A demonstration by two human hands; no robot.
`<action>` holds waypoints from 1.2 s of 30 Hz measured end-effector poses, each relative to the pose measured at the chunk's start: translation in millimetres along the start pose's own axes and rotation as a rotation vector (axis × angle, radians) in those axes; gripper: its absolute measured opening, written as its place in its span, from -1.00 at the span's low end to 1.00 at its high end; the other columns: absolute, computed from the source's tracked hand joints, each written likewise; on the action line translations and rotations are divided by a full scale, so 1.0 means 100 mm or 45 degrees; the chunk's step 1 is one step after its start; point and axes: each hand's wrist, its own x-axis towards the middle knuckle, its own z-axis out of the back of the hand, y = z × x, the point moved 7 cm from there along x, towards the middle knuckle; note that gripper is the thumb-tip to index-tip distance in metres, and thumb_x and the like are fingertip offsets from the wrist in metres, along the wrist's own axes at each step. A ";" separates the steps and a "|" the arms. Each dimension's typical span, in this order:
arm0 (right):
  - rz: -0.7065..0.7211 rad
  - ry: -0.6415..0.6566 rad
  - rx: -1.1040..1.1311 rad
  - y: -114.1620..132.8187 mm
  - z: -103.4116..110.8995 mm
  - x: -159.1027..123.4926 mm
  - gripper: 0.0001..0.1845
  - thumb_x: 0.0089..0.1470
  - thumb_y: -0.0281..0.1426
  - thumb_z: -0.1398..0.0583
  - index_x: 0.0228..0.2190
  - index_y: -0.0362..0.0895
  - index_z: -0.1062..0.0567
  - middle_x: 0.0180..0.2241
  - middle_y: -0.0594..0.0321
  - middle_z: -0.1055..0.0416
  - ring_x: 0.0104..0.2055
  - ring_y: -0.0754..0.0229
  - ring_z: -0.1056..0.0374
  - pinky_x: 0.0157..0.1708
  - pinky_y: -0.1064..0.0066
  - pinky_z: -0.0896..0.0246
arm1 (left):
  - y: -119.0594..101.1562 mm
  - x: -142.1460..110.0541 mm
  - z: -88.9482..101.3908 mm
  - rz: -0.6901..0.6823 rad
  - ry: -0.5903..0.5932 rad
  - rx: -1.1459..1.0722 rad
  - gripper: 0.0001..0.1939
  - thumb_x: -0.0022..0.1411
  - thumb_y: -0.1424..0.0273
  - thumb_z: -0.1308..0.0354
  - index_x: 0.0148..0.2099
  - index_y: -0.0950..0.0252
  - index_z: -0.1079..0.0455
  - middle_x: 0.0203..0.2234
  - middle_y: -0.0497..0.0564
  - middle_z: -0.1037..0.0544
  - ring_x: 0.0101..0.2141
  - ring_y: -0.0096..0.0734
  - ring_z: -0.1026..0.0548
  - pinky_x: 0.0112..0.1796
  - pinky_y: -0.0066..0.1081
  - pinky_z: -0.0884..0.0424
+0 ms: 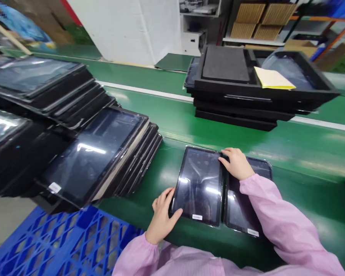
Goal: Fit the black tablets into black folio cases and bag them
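A black tablet with a small white label lies upright on the green work surface in front of me, under a shiny film. My left hand grips its lower left edge, thumb near the front and fingers along the side. At the tablet's upper right corner, my right hand pinches the edge with thumb and fingertips. Close beside it on the right lies a second tablet, also labelled, partly covered by my right hand and pink sleeve.
To the left rise stacks of tablets and black trays. Black foam trays are piled at the back right, with a yellow paper pad on top. A blue plastic pallet sits below, at lower left.
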 end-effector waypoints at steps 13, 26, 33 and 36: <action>-0.039 -0.047 0.293 -0.07 -0.11 0.11 -0.75 0.13 -0.21 -0.17 -0.40 -0.04 -0.61 -0.23 0.05 -0.66 -0.11 -0.13 -0.57 -0.03 -0.06 -0.47 | 0.02 0.03 0.02 -0.027 0.211 0.153 -0.23 0.18 0.29 -0.24 0.40 -0.01 -0.14 0.44 0.17 -0.05 0.36 0.21 -0.10 0.21 0.24 -0.14; -0.220 1.410 1.287 0.45 0.55 -0.88 -0.71 0.18 -0.03 -0.25 -0.50 0.19 -0.62 -0.46 0.12 -0.65 -0.29 0.04 -0.63 -0.17 0.19 -0.55 | 0.05 -0.02 0.02 -0.031 0.184 0.183 -0.13 0.15 0.21 -0.31 0.43 -0.06 -0.04 0.48 0.20 0.15 0.40 0.35 0.06 0.22 0.34 -0.08; -0.356 1.032 1.321 0.32 0.65 -0.58 -0.58 0.09 0.03 -0.31 -0.54 -0.01 -0.44 -0.44 0.10 -0.66 -0.38 0.05 -0.62 -0.35 0.22 -0.56 | 0.17 -0.06 -0.01 -0.030 0.098 0.171 -0.25 0.17 0.18 -0.27 0.38 -0.04 -0.18 0.47 0.14 0.08 0.41 0.28 0.08 0.23 0.32 -0.06; -0.334 0.652 1.133 0.34 0.66 -0.24 -0.65 0.13 -0.08 -0.28 -0.45 -0.04 -0.34 -0.38 0.11 -0.66 -0.33 0.08 -0.62 -0.36 0.29 -0.54 | 0.18 -0.01 0.02 -0.030 0.055 0.121 -0.42 0.26 0.14 -0.17 0.32 0.00 -0.30 0.45 0.13 -0.01 0.40 0.22 0.02 0.24 0.30 -0.06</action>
